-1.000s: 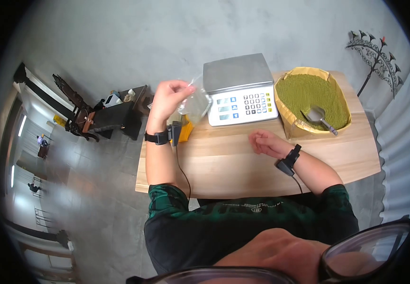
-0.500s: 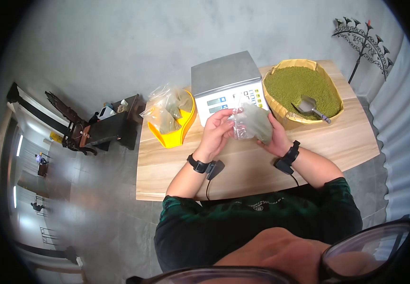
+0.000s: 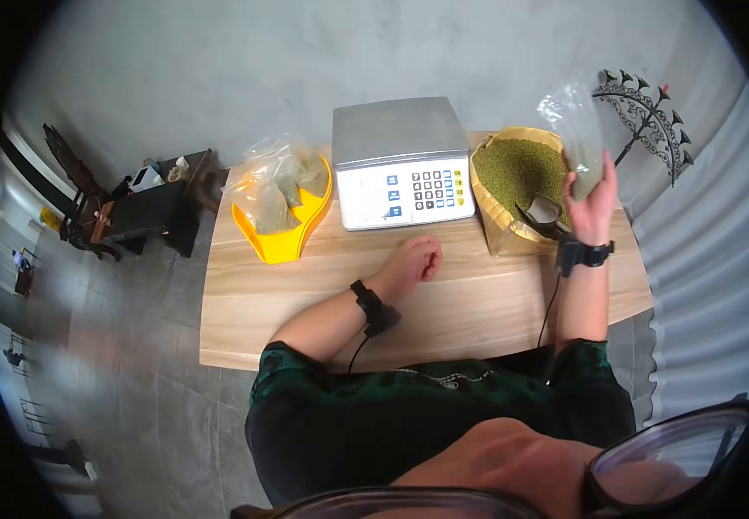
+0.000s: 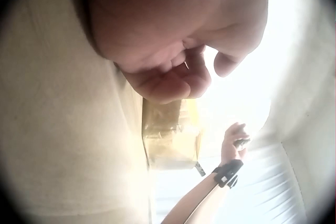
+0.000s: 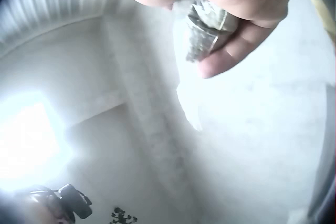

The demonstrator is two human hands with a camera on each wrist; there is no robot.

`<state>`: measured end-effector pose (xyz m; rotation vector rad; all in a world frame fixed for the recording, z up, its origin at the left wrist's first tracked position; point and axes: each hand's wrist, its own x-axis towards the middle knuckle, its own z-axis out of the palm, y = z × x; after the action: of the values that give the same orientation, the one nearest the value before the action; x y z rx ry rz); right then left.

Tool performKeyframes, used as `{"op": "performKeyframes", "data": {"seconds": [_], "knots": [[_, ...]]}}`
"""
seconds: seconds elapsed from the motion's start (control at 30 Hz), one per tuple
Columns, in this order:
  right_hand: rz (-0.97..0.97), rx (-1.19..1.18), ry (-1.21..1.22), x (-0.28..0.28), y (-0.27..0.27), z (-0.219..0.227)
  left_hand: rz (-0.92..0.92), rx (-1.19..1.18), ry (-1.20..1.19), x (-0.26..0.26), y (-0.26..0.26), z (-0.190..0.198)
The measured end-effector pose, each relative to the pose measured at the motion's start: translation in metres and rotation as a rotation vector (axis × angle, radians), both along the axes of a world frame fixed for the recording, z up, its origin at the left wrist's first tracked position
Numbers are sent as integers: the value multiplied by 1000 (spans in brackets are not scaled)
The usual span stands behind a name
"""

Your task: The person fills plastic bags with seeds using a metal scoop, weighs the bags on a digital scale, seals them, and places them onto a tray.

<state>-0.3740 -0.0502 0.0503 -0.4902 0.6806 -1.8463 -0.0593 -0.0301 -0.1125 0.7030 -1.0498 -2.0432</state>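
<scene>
My right hand (image 3: pixel 593 203) holds up a clear plastic bag (image 3: pixel 578 130) by its lower end, fingers and thumb around it; something greenish shows at its bottom. The hand is raised beside the right rim of a yellow-lined sack (image 3: pixel 500 216) of small green grains. A metal scoop (image 3: pixel 546 210) lies in the grains, close to the right wrist. My left hand (image 3: pixel 411 264) is low over the wooden table in front of a digital scale (image 3: pixel 405 195). Its fingers are loosely curled, with nothing in them, as the left wrist view also shows.
Left of the scale, a yellow tray (image 3: pixel 283 251) carries several clear bags (image 3: pixel 275 186) with greenish contents. Behind the sack stands a black wrought-iron candle holder (image 3: pixel 655 125). A white curtain (image 3: pixel 703 285) hangs on the right.
The left hand brought the bag from the left to the middle, where both hands held it. Now the left has let go, and the right has carried the bag up and right.
</scene>
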Motion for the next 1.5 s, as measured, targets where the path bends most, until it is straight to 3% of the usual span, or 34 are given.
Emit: {"op": "performKeyframes", "data": {"seconds": [0.1,0.2,0.23,0.33,0.5,0.6,0.63,0.7,0.83,1.03,1.13,1.2,1.33,1.43,1.5], "knots": [[-50,-73,168,-51,-8,2,-22,-11,8,0,-3,1],[-51,9,197,-92,-17,-5,-14,20,-8,0,-2,-4],[-53,24,190,-89,-14,-1,-17,34,-15,0,-1,-1],[-141,58,636,-73,-2,11,-32,39,-168,0,-2,5],[-93,191,813,-74,-19,-8,-20,125,-34,1,-5,-4],[-123,189,1198,-80,-36,-32,-31,140,-21,2,-5,-2],[-122,193,1196,-76,-33,-30,-32,144,-24,3,-5,-3],[37,330,1359,-65,-24,-18,-34,119,-4,3,-5,-5],[4,331,1458,-63,-14,-11,-66,135,7,5,-5,-6],[94,84,1153,-72,-8,-10,-56,156,10,4,-5,-8],[54,178,1344,-77,-7,-11,-29,136,-29,3,-5,-6],[127,404,1588,-100,-19,-26,-46,121,-22,4,-5,-6],[82,429,1402,-81,-7,-16,-53,130,-19,5,-4,-4],[108,273,1514,-103,-14,-28,-50,152,-15,4,-3,-2],[-84,381,1642,-79,4,-3,-44,176,1,5,-3,-3]]}}
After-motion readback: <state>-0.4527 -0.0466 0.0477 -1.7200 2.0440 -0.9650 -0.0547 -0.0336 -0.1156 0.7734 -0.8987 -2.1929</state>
